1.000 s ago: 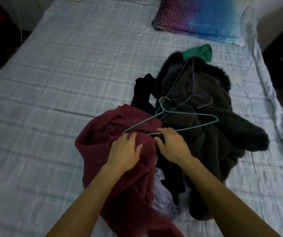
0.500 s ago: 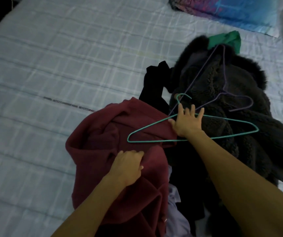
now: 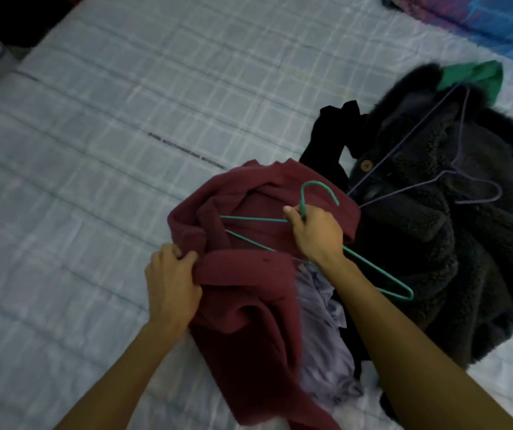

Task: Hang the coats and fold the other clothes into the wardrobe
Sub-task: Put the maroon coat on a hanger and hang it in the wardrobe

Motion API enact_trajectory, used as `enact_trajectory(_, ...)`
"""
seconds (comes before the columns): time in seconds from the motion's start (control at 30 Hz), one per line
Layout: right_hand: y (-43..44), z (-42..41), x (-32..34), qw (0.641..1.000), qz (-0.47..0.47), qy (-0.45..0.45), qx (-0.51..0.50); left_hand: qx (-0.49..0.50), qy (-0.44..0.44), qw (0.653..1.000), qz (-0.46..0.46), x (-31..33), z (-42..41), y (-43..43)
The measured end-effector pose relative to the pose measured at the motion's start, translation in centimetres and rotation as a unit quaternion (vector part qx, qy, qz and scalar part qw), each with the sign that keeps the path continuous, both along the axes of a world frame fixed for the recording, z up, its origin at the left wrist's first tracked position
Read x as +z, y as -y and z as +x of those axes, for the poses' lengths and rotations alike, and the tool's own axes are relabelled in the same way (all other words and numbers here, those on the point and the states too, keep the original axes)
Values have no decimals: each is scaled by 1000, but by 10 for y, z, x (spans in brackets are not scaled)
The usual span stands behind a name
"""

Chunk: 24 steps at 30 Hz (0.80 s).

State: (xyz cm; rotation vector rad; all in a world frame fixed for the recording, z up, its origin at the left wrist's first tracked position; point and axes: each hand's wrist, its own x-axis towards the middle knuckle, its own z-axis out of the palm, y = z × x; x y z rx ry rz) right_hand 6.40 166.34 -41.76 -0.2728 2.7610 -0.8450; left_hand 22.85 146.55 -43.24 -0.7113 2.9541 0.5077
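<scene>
**A:** What changed?
**B:** Right hand (image 3: 315, 234) now grips the green hanger (image 3: 255, 219) by its neck, over the maroon coat (image 3: 249, 305) on the bed (image 3: 94, 150). Left hand (image 3: 171, 283) clutches a coat fold.
**A:** Hidden bits?
**B:** Hanger's left corner, under fabric.

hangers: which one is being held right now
The green hanger, held at its neck by the right hand above the maroon coat. The purple hanger lies untouched on the dark fleece coat.
</scene>
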Motion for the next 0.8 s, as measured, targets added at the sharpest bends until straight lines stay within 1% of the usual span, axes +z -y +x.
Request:
enact_trajectory(0.03, 4, 8, 5, 1000, -1, 8, 14, 76, 16, 996, 36, 2, 8, 6)
enact_trajectory(0.07, 5, 16, 10, 1000, -6, 15, 23, 138, 30, 985, 95, 5, 14, 9)
enact_trajectory(0.1, 5, 23, 14, 999, -12, 21, 28, 194, 43, 966, 164, 7, 15, 11)
enact_trajectory(0.13, 3, 29, 18, 999, -14, 26, 30, 259, 47, 933, 243, 9, 14, 12)
enact_trajectory(0.17, 2, 35, 22, 999, -14, 25, 29, 344, 48, 877, 331, 11, 11, 12)
enact_trajectory(0.2, -1, 41, 27, 999, -12, 19, 25, 424, 57, 800, 422, 13, 8, 12)
enact_trajectory(0.23, -3, 47, 33, 1000, -11, 8, 19, 479, 65, 710, 512, 18, 7, 12)
enact_trajectory(0.27, -6, 52, 38, 1000, -10, -8, 11, 500, 71, 641, 579, 19, 7, 13)
enact_trajectory(0.3, -9, 57, 44, 1000, -8, -29, 4, 498, 78, 605, 617, 17, 8, 14)
enact_trajectory(0.33, -11, 62, 49, 999, -6, -50, -1, 486, 84, 592, 637, 15, 10, 14)
enact_trajectory(0.37, -13, 66, 54, 998, -7, -68, -5, 482, 87, 594, 638, 10, 12, 13)
enact_trajectory(0.4, -14, 70, 58, 997, -13, -80, -9, 486, 85, 606, 624, 3, 13, 12)
enact_trajectory(0.43, -15, 74, 61, 996, -21, -88, -10, 495, 82, 615, 608, -5, 13, 11)
enact_trajectory(0.5, -13, 82, 67, 995, -31, -92, 4, 503, 62, 622, 597, -23, 12, 8)
enact_trajectory(0.57, -10, 92, 69, 996, -7, -81, 40, 508, 36, 626, 591, -35, 11, 2)
enact_trajectory(0.63, -11, 103, 66, 993, 47, -70, 79, 490, 39, 622, 609, -27, 12, -6)
enact_trajectory(0.67, -13, 107, 66, 991, 66, -68, 90, 476, 28, 634, 609, -22, 12, -8)
enact_trajectory(0.7, -15, 112, 66, 992, 70, -60, 92, 459, 3, 656, 599, -18, 12, -7)
enact_trajectory(0.8, -21, 124, 79, 997, 12, 7, 77, 416, -103, 744, 512, 5, 18, 7)
